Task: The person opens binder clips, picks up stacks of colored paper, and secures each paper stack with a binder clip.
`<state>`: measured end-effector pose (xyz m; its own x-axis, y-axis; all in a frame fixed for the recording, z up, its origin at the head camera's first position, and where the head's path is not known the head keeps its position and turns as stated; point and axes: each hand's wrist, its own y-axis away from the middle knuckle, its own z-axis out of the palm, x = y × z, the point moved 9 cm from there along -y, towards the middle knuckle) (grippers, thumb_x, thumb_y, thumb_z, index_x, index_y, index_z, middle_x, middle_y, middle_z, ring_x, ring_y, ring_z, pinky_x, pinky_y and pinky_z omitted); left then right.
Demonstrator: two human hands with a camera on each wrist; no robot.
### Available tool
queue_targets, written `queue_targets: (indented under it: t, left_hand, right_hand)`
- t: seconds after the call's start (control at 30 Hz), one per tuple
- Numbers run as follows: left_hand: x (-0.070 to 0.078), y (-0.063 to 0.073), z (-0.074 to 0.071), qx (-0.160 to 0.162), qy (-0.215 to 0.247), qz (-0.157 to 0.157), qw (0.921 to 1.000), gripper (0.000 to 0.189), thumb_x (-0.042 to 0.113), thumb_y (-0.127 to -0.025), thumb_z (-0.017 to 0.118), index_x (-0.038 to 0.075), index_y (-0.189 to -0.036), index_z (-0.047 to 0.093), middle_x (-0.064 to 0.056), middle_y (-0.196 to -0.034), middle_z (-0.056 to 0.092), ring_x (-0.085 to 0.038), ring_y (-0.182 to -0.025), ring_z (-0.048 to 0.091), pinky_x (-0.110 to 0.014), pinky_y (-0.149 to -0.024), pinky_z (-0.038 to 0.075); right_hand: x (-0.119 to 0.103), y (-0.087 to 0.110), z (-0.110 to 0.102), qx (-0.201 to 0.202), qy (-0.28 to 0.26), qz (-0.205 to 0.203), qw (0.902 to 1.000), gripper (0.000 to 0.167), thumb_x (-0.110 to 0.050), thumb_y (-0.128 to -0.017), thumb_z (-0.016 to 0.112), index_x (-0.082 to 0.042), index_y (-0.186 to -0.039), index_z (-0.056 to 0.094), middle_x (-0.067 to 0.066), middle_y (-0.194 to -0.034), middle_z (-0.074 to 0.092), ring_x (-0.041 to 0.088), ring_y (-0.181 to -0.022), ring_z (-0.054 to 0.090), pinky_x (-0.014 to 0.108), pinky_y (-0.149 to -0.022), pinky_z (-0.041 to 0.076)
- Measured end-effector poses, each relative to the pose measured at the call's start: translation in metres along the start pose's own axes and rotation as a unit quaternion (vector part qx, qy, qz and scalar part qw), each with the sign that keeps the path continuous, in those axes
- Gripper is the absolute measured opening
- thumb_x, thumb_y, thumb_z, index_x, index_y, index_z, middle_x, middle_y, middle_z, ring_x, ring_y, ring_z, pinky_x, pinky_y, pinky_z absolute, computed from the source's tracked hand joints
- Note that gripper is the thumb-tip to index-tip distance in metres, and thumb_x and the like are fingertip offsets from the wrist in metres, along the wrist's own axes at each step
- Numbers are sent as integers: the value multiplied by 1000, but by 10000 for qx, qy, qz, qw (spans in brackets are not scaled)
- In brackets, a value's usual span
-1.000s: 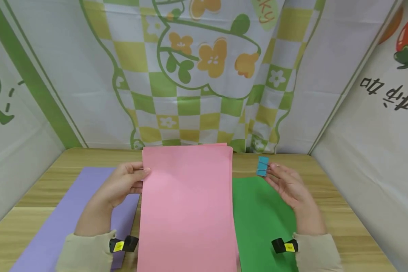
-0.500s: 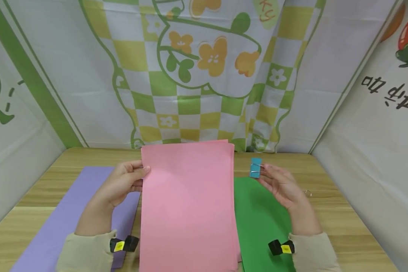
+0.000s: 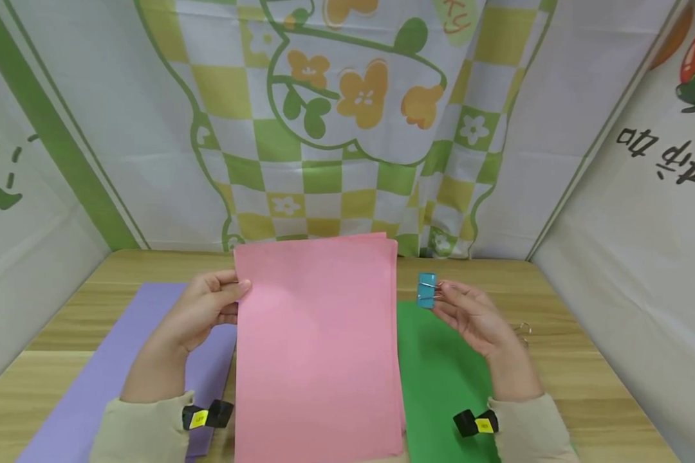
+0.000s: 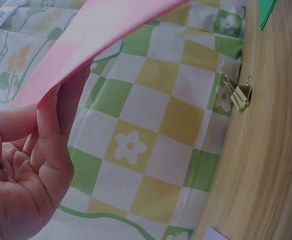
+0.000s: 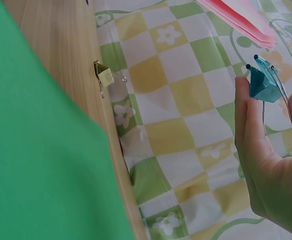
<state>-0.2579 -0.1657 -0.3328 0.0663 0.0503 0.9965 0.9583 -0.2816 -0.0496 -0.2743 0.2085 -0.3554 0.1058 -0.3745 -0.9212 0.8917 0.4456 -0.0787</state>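
Observation:
My left hand (image 3: 208,302) pinches a stack of pink paper sheets (image 3: 318,347) by its left edge, thumb in front and fingers behind. The sheets stand upright, slightly fanned at the top right corner. To their right, my right hand (image 3: 472,315) holds a blue binder clip (image 3: 426,290) by its wire handles, between thumb and fingers. The right wrist view has this blue clip (image 5: 266,86) turned toward the pink paper's edge (image 5: 246,25), with a gap between them. Its jaws look slightly parted there.
Purple paper (image 3: 121,360) lies at left on the wooden table (image 3: 579,386), green paper (image 3: 440,379) at right. A yellow binder clip (image 5: 105,76) stands near the table's back edge, hidden in the head view. Wire handles (image 3: 522,331) show beside my right wrist. Checkered cloth (image 3: 324,180) hangs behind.
My right hand has moved left with the blue binder clip, closer to the pink paper. The pink sheets have risen and shifted slightly left with my left hand.

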Motion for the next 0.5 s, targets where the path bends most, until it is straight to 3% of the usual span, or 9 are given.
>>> queue_targets:
  t: [0.5]
  left_hand:
    - [3, -1, 4, -125, 120, 201, 9996, 17, 12, -103, 53, 21, -107, 67, 6, -84, 74, -10, -69, 71, -26, -63, 60]
  right_hand:
    - [7, -2, 7, 16, -212, 97, 9997, 29, -6, -105, 45, -11, -101, 73, 0, -96, 75, 9, -88, 73, 24, -87, 58]
